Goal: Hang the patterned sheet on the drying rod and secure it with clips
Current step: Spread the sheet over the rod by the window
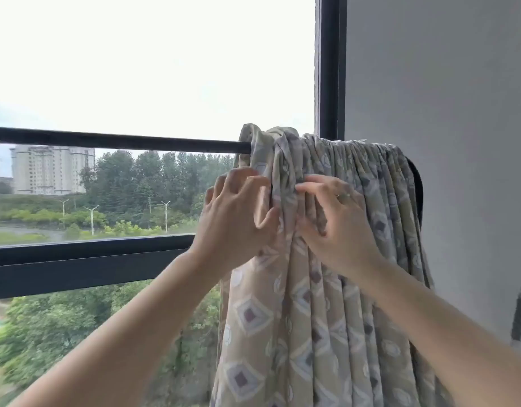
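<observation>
The patterned sheet (pixel 326 304), beige with grey and purple diamonds, hangs bunched in tight folds over the right end of the black drying rod (pixel 115 140). My left hand (pixel 238 218) has curled fingers pinching a fold near the sheet's left edge, just below the rod. My right hand (pixel 335 221) pinches the gathered folds beside it, with its fingertips close to the left hand. No clips are in view.
A black window frame (pixel 329 66) rises behind the rod's right end, with a lower black rail (pixel 86 262) across the window. A grey wall (pixel 444 83) fills the right side. A dark handle-like object (pixel 520 317) sits on the wall at lower right.
</observation>
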